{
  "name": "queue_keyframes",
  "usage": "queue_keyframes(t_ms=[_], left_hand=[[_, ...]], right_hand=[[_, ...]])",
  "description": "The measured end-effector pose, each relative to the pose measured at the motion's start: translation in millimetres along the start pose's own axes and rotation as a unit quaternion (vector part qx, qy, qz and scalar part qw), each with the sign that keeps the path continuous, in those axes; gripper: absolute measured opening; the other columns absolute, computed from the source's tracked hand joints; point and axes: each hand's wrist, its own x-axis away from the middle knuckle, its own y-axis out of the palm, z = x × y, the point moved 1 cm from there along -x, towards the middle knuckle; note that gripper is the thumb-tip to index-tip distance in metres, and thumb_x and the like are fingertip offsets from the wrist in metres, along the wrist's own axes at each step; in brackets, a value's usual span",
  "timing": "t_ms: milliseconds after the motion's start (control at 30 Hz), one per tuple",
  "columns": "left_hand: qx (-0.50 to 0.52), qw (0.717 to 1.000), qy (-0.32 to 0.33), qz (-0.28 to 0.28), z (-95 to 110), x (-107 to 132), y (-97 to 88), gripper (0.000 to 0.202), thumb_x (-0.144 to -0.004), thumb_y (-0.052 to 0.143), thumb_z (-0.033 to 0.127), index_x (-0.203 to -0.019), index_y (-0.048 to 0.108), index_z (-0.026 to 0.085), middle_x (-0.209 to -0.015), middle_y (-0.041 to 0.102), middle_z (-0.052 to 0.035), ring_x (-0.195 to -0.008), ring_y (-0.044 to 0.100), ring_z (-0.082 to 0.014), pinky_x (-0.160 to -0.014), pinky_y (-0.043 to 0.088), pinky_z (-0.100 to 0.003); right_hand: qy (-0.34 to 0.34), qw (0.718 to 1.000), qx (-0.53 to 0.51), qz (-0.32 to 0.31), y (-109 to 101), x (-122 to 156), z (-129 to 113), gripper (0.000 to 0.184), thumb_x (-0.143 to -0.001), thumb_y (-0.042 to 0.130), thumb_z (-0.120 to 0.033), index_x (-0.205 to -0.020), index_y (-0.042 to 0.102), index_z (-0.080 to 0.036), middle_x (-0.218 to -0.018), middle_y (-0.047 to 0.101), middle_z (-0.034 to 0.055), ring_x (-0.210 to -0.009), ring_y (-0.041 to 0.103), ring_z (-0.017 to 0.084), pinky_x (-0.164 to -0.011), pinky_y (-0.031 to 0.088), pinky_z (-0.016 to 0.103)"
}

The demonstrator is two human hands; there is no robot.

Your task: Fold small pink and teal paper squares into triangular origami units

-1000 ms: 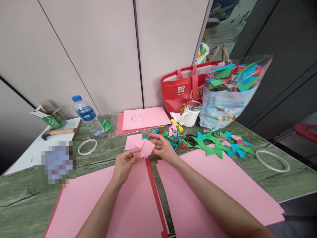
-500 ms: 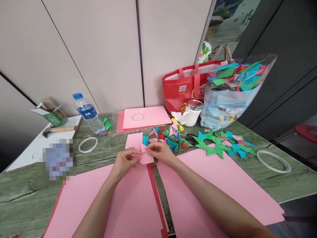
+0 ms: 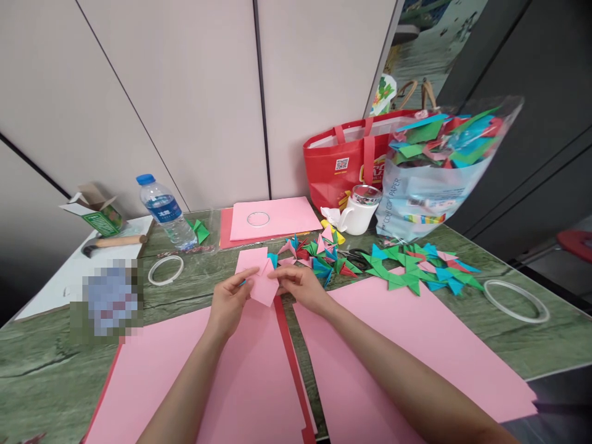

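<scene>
A small pink paper [image 3: 264,288], partly folded, is held between my two hands above the near pink sheets. My left hand [image 3: 232,297] pinches its left edge between thumb and fingers. On the other side, my right hand [image 3: 301,287] grips the right edge; some of its fingers are hidden behind the paper. Just behind lies a flat pink square [image 3: 252,254] on the table. Folded paper pieces [image 3: 319,253] in blue, pink, red and green are heaped beyond my right hand. Large pink sheets [image 3: 185,370] lie under my forearms, with red paper showing at their edges.
A water bottle [image 3: 165,213], a hammer [image 3: 113,242] and a tape roll [image 3: 165,270] are at left. Behind stand a white mug [image 3: 361,213], a red bag [image 3: 330,169] and a plastic bag [image 3: 416,197] of folded pieces. Black-handled scissors [image 3: 358,258] and a white ring [image 3: 515,301] lie right.
The small pink paper has turned, its flat face now showing with a corner pointing down. My left hand has shifted its grip along the edge, and my right hand stays close to the same place.
</scene>
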Motion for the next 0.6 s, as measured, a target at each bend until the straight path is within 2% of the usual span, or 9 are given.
queue_keyframes(t_ms=[167, 367, 533, 600], left_hand=[[-0.004, 1.000, -0.024, 0.007, 4, 1, 0.6, 0.036, -0.057, 0.073, 0.026, -0.090, 0.069, 0.013, -0.054, 0.058, 0.0006, -0.048, 0.043, -0.0071, -0.047, 0.034, -0.020], [0.002, 0.999, -0.041, 0.002, 6, 3, 1.7, 0.045, -0.054, 0.075, 0.026, -0.096, 0.067, 0.011, -0.059, 0.062, -0.0018, -0.049, 0.048, -0.0088, -0.049, 0.037, -0.021], [-0.020, 1.000, -0.017, -0.004, 8, 4, 2.7, 0.041, -0.056, 0.074, 0.025, -0.094, 0.068, 0.011, -0.049, 0.054, 0.0032, -0.045, 0.043, -0.0064, -0.044, 0.033, -0.019], [-0.012, 1.000, -0.018, -0.010, 9, 6, 3.9, 0.042, -0.056, 0.074, 0.023, -0.096, 0.067, 0.012, -0.048, 0.054, 0.0039, -0.046, 0.045, -0.0073, -0.047, 0.036, -0.020]], right_hand=[[-0.062, 0.993, 0.097, -0.037, -3, 2, -3, 0.024, -0.069, 0.059, -0.014, -0.091, 0.064, -0.021, -0.095, 0.053, 0.0035, -0.080, 0.055, 0.013, -0.065, 0.050, 0.025], [-0.066, 0.991, 0.091, -0.073, -6, 3, -8, 0.029, -0.059, 0.073, -0.023, -0.086, 0.063, -0.020, -0.093, 0.049, 0.0032, -0.079, 0.053, 0.014, -0.060, 0.051, 0.025], [-0.069, 0.991, 0.100, -0.059, -7, 2, -10, 0.029, -0.058, 0.074, -0.031, -0.084, 0.065, -0.021, -0.090, 0.048, 0.0026, -0.079, 0.053, 0.014, -0.059, 0.050, 0.024], [-0.075, 0.990, 0.101, -0.061, -6, 2, -11, 0.027, -0.059, 0.073, -0.031, -0.084, 0.066, -0.022, -0.091, 0.047, 0.0026, -0.081, 0.052, 0.014, -0.059, 0.050, 0.023]])
